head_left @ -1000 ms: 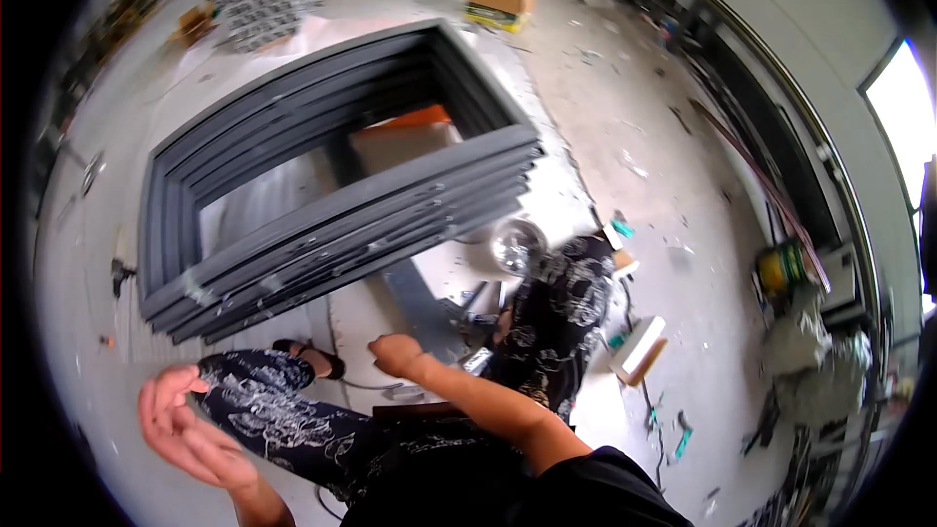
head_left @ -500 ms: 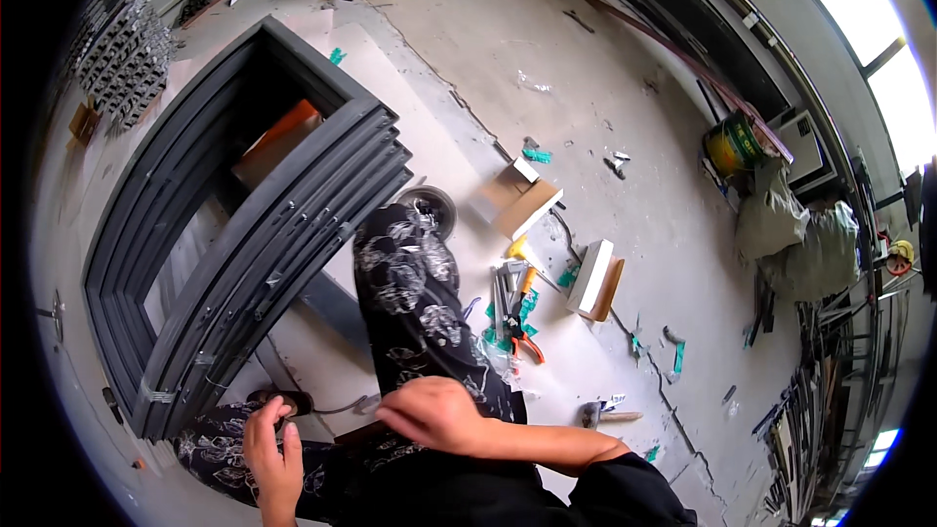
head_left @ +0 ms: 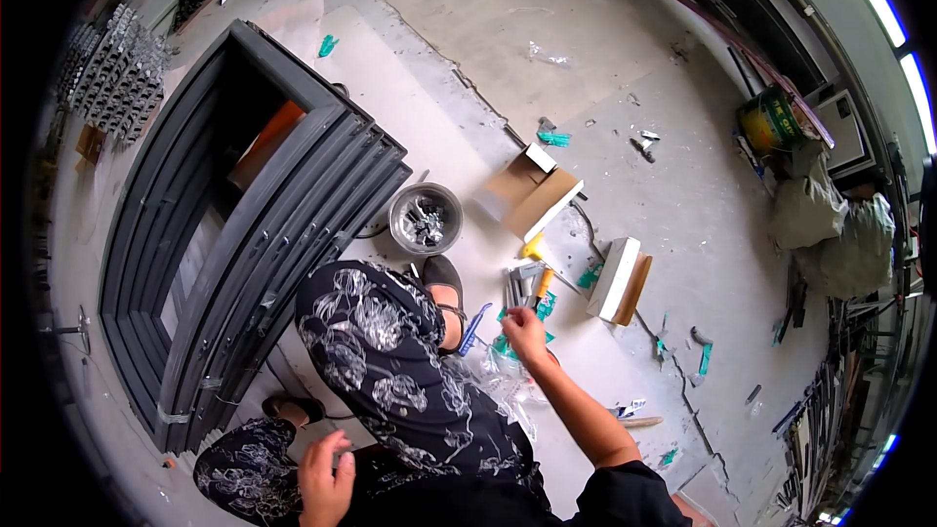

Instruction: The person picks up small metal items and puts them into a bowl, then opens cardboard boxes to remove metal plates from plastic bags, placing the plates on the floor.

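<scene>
My right hand (head_left: 527,334) is stretched down over a cluster of hand tools on the floor. Its fingers are bunched; whatever is in them is hidden. Beside it lie an orange-handled tool (head_left: 544,285), a grey metal tool (head_left: 517,285), and a yellow-handled tool (head_left: 534,248). A blue tool or strip (head_left: 475,329) rests by my shoe. My left hand (head_left: 327,478) hovers near my lap, thumb and fingers apart, holding nothing I can see. A metal bowl (head_left: 427,219) of small shiny metal parts stands beyond my foot.
A stack of dark grey frames (head_left: 264,224) rises at my left. Cardboard boxes, one opened (head_left: 527,200) and one white (head_left: 615,278), lie ahead right. Green scraps (head_left: 705,359) dot the floor. A bucket (head_left: 771,122) and sacks (head_left: 844,244) stand far right.
My right hand has moved from above my lap out and forward to the tools. My left hand has shifted slightly right. My knee has moved, exposing the bowl and a shoe.
</scene>
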`<control>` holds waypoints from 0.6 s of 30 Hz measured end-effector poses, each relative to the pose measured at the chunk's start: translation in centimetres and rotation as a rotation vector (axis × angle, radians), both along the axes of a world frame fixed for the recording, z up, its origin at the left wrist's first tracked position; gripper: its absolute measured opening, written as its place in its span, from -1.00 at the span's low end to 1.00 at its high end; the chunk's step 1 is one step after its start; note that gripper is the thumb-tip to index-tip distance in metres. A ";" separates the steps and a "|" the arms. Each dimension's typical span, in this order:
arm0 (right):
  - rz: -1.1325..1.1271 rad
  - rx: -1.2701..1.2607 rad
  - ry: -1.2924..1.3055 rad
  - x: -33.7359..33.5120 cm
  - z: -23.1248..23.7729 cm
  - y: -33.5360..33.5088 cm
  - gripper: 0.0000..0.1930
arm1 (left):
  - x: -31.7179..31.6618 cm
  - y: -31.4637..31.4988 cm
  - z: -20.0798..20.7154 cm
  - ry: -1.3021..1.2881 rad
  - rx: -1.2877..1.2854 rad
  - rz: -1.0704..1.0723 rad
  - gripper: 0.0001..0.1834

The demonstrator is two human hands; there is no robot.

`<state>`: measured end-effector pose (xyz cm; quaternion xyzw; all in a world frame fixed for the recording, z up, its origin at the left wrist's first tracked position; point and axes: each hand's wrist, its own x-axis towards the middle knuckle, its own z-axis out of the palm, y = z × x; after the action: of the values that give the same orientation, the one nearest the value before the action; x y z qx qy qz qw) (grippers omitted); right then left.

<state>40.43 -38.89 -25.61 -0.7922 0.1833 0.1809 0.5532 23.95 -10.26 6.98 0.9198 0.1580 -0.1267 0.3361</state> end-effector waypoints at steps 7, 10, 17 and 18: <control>-0.313 -0.344 -0.038 14.4 -6.3 -3.2 -0.23 | 2.0 -0.6 -3.4 0.106 -0.149 0.126 -0.48; -0.461 -0.331 0.063 19.5 -9.9 -3.1 -0.02 | 2.5 0.6 -4.6 0.028 -0.112 0.042 -0.46; -0.598 -0.028 -0.038 26.1 -13.1 -6.1 -0.79 | 2.9 2.0 -5.6 0.192 -0.208 0.089 -0.53; -0.596 0.087 -0.041 27.1 -11.0 -5.6 -0.83 | 2.6 2.0 -5.7 0.230 -0.227 0.125 -0.54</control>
<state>67.50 -44.50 -36.60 -0.6825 0.3885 0.0023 0.6191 26.52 -8.23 1.29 0.8439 0.2370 -0.2268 0.4246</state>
